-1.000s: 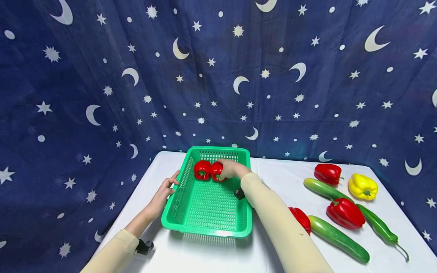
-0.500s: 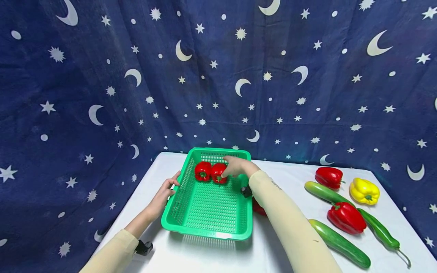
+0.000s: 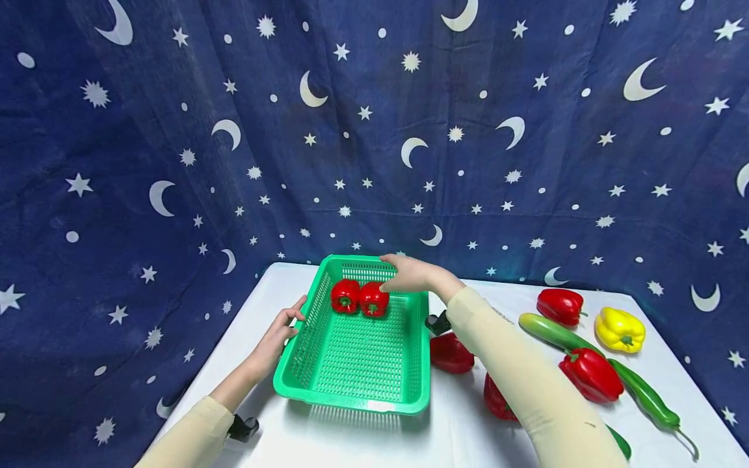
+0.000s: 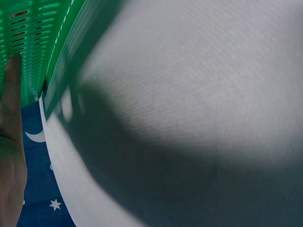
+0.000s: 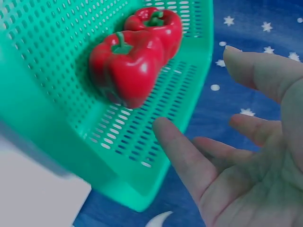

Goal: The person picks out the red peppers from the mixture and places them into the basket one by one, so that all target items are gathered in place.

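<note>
A green plastic basket (image 3: 357,357) with perforated walls sits on the white cloth. Inside, near its back, two red bell peppers (image 3: 345,296) lie side by side, stems facing me; the right wrist view shows both peppers (image 5: 135,66) up close. My left hand (image 3: 272,344) holds the basket's left rim, and in the left wrist view one finger (image 4: 12,90) lies along the outer wall. Over the back right rim, my right hand (image 3: 412,274) has its fingers spread and holds nothing. It is apart from the nearer pepper.
Right of the basket lie a red bell pepper (image 3: 452,354) and another red pepper (image 3: 497,398), partly behind my sleeve. Farther right are more red peppers (image 3: 592,375), a yellow bell pepper (image 3: 620,329), a cucumber (image 3: 552,330) and a long green chili (image 3: 649,393). A starry curtain (image 3: 374,130) hangs behind.
My right hand has let go of the right-hand pepper in the basket and moved up and right to the rim. My left hand has stayed at the left rim.
</note>
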Available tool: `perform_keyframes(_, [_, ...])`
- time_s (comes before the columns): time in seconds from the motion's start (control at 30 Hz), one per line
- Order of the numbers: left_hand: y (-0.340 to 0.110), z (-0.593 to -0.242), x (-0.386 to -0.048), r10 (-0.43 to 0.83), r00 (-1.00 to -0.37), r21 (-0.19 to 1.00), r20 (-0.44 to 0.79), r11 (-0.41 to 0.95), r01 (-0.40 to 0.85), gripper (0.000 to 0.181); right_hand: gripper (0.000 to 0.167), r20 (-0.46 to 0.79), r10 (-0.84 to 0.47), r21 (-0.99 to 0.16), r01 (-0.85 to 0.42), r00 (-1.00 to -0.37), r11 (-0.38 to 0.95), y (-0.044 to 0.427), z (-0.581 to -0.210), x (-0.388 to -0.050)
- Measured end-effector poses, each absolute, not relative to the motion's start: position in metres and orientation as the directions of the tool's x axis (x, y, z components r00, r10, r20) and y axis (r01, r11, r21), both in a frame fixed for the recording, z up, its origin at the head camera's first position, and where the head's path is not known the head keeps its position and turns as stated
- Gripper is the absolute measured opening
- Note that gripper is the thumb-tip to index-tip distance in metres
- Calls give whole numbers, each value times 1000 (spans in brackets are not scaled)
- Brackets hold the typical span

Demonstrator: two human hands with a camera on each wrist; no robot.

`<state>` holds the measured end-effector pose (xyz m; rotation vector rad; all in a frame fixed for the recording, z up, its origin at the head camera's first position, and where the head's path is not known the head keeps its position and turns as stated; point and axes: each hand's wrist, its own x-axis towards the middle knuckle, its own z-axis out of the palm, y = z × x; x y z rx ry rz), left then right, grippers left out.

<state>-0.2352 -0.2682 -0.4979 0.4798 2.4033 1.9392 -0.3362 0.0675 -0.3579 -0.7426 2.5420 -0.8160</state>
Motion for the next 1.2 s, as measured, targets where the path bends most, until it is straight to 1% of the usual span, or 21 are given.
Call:
perform_keyframes(0.17, [-268, -500, -236, 249, -952, 959, 177, 176, 224, 27, 79, -125, -615, -616, -425, -778, 663, 88, -347, -328])
perform_keyframes(0.33, [-268, -500, -236, 241, -954, 959, 175, 176, 221, 28, 78, -89, -633, -648, -438, -769, 623, 112, -335, -318])
perform_keyframes(0.53, [-268, -500, -238, 248, -952, 960, 182, 165, 227, 28, 78, -80, -609, -633, -432, -789, 643, 141, -331, -310])
perform_keyframes(0.9, [-267, -500, -235, 247, -951, 953, 186, 191, 236, 26, 76, -79, -556, -617, -398, -827, 679, 185, -346, -291])
perform_keyframes(1.2, [-268, -499, -235, 247, -949, 951, 197, 186, 246, 25, 77, -67, -554, -656, -381, -830, 652, 221, -366, -272])
